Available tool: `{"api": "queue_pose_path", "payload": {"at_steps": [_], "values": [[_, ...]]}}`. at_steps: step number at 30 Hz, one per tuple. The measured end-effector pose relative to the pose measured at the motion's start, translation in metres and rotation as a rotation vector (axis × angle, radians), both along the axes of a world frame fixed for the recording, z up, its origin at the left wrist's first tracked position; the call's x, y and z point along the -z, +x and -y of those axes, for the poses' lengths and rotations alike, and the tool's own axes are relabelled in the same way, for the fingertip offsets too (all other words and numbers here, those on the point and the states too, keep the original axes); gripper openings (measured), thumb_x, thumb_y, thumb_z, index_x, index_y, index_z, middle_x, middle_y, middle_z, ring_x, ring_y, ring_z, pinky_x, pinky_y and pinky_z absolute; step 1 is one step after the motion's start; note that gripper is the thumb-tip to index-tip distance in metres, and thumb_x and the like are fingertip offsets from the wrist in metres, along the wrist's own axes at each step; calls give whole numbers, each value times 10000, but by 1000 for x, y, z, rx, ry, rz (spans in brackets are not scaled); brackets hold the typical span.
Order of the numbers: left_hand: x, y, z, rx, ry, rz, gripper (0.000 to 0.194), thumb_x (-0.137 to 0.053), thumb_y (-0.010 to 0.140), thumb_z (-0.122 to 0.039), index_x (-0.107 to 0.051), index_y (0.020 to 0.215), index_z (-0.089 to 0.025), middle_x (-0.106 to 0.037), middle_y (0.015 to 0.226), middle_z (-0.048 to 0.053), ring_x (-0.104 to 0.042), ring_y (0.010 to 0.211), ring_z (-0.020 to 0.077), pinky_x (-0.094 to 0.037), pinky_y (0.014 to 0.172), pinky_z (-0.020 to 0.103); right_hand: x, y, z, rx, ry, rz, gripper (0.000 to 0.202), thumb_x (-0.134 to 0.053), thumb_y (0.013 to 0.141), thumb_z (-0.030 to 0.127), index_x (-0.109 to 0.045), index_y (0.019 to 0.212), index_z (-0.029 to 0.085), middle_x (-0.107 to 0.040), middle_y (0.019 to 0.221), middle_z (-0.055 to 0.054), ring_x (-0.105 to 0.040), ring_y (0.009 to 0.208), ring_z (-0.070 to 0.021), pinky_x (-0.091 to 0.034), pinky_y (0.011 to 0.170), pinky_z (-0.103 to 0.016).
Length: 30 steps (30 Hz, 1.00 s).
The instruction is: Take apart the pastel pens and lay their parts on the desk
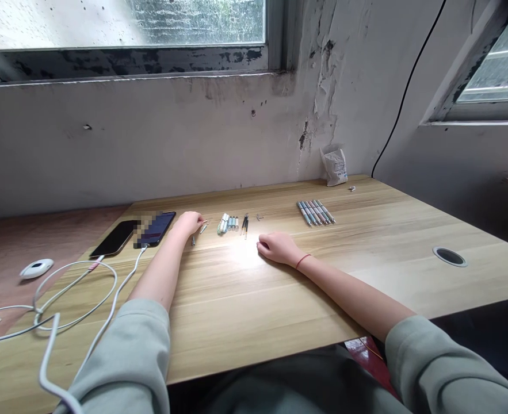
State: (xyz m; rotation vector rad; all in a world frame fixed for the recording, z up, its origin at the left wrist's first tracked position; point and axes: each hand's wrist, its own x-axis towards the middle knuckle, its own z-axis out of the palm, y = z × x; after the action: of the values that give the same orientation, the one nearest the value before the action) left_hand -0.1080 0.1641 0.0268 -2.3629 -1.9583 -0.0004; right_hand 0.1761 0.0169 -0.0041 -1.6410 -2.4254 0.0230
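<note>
My left hand point(188, 222) reaches to the far part of the table, fingers bent downward and together beside small pen pieces point(203, 228). What its fingertips hold, if anything, is hidden. A short grey-blue piece point(194, 241) lies just below this hand. To its right are several pale pen barrels point(223, 224), shorter blue and pink barrel pieces point(233, 223), dark-topped pen refills point(244, 226) and tiny metallic parts point(259, 217). My right hand point(277, 247), with a red cord at the wrist, rests on the tabletop in a loose fist, nothing visible in it.
Several pens point(316, 213) lie in a row on the wooden table point(254, 310). A white packet point(335, 167) leans against the wall. Two phones, one black point(113, 238), one dark blue point(161, 227), and white cables point(114, 299) occupy the left. A round grommet point(449, 257) is at right.
</note>
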Motion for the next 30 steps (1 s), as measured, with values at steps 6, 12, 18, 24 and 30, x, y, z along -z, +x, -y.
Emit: {"api": "queue_pose_path", "payload": {"at_steps": [6,12,18,24,30], "values": [[3,-4,6,29,31,-42,216,-504,793,-245,-682,908,-203,-684,961,100,-616,908,224,-442,755,240,1,1,-1,-4,13,-5,336,-348,899,343,-618,775,185,-651,746,-61,-503,619,-143,-178,522,-264],[5,-8,11,66,46,-37,235,-494,799,-229,-677,942,-195,-666,1001,118,-614,956,242,-431,809,252,3,1,-1,-4,36,-8,345,-346,895,355,-613,757,186,-644,721,-55,-490,595,-139,-170,513,-263],[6,-9,13,63,51,5,195,-509,755,-193,-700,791,-173,-662,943,141,-627,915,278,-442,802,291,3,1,-1,-8,31,-14,343,-345,894,347,-617,762,186,-641,712,-54,-481,587,-138,-167,516,-268],[7,-14,15,75,80,141,224,-495,772,-211,-703,845,-174,-657,986,130,-615,953,270,-441,846,301,3,1,-2,-6,26,-14,343,-349,896,348,-622,769,183,-643,720,-60,-480,593,-139,-171,522,-270],[-5,-22,25,59,157,366,349,-447,811,-232,-631,1084,-115,-649,1061,141,-599,986,247,-437,888,335,4,3,-2,-20,37,-111,304,-406,872,329,-564,666,172,-602,645,-43,-442,546,-123,-173,506,-264]]}}
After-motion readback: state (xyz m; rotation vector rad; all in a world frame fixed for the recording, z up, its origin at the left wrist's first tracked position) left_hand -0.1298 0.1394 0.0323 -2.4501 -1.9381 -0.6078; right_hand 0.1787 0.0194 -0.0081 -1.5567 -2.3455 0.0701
